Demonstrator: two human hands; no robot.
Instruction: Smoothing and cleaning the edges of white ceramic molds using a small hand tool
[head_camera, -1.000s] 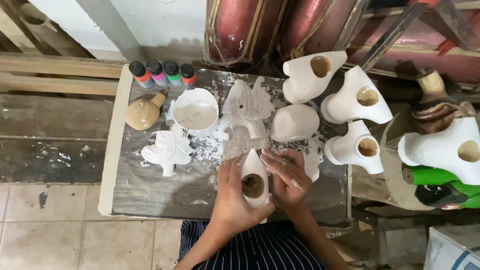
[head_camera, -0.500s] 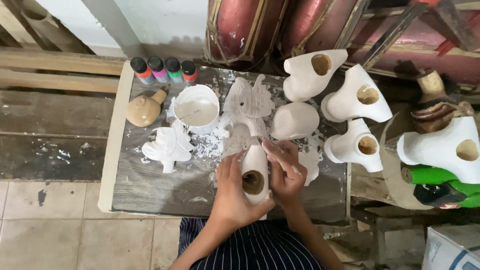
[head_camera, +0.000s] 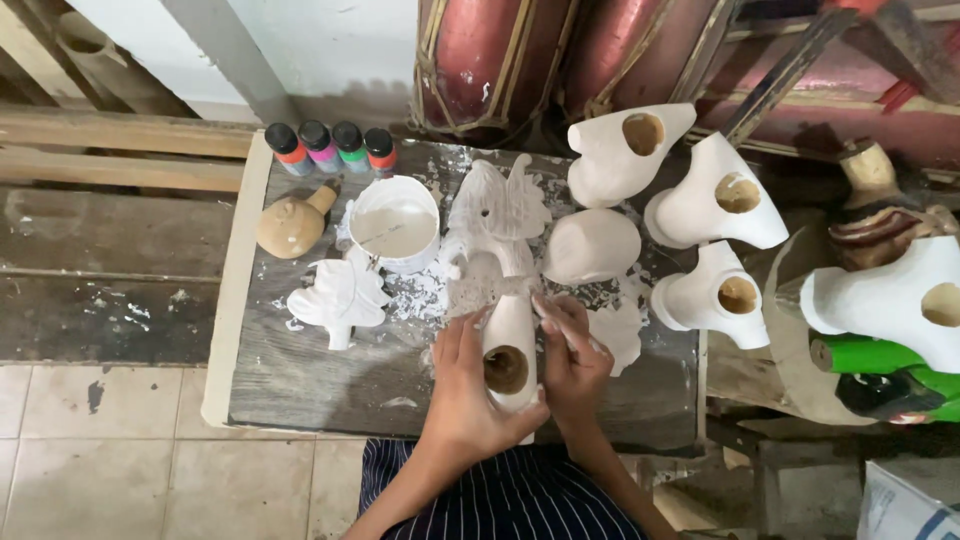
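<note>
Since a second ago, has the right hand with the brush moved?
Yes. The right hand has slid toward the person along the white carved piece, farther from the paint bowl.

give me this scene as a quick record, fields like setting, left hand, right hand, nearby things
setting: worn grey wooden table smeared with white paint, tiled floor beside it
left hand: cups a white carved piece with a round hole
right hand: steadies the same piece and holds a thin brush
centre: white cup of paint, white tree-shaped cutout, white winged carving
back edge: four small paint bottles
right side: several white hollow carvings
left of the cup: bare wooden gourd-shaped figure
</note>
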